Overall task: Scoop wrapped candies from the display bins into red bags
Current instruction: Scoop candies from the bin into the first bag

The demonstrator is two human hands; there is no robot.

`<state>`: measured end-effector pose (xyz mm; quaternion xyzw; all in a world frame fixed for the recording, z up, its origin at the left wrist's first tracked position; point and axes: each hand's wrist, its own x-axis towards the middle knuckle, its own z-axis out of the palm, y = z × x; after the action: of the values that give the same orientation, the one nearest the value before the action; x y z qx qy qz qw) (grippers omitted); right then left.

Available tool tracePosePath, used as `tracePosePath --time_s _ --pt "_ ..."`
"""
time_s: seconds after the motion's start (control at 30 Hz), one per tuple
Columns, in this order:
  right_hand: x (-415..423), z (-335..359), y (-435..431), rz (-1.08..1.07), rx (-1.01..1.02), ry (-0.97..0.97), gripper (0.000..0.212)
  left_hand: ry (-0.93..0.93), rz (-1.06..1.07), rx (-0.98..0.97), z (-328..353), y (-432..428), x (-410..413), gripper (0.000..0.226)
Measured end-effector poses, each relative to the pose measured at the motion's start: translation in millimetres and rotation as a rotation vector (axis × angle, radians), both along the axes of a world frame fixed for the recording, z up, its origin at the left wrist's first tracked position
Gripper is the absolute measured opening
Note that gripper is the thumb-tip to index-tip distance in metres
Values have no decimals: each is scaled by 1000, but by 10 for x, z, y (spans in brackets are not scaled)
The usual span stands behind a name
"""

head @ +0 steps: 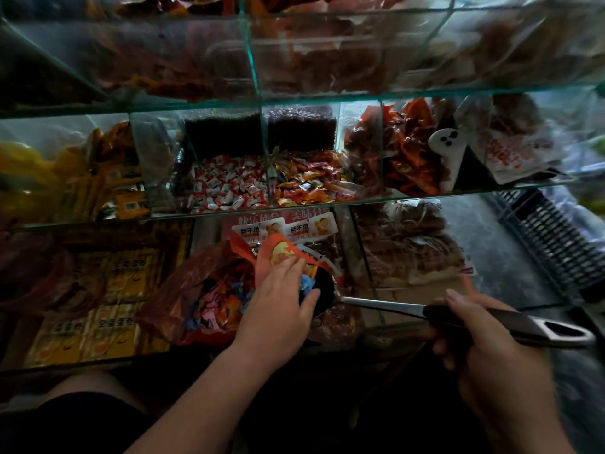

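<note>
Gripping 1 scoop (386, 305) handle w/ R hand (491, 352); L hand (281, 309) holding 1 red bag (196, 283) rim.

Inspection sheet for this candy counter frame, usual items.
Surface: glass display bins, tiered and split by glass walls.
Job's things: red bag, open and part full of mixed wrapped candies; scoop, its black bowl at the bag's mouth.
Clutter: white ghost-shaped piece in an upper bin; packaged snacks in the bin right of the bag.
Grippers: left hand holds the bag's rim; right hand grips the scoop's handle.
Cables: nothing seen.
Surroundings: black slatted crate at the right; light is dim.
</note>
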<state>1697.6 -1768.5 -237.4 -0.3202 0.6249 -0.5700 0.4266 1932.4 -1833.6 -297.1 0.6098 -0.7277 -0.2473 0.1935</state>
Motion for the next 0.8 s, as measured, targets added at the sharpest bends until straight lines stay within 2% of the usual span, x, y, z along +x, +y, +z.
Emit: tracePosePath --time_s 0.43,0.57,0.7,0.8 --pt "181 248 -107 -7 -105 8 37 -13 -11 -195 180 -183 -29 50" --pt "221 385 -303 -57 -161 -65 21 -27 -32 -299 416 -523 -70 49" --pt "226 412 -583 -72 -159 -110 24 -20 -62 -322 648 -938 -121 49" --pt "223 385 -799 -88 -144 -121 34 61 -37 -283 748 -1177 -149 51"
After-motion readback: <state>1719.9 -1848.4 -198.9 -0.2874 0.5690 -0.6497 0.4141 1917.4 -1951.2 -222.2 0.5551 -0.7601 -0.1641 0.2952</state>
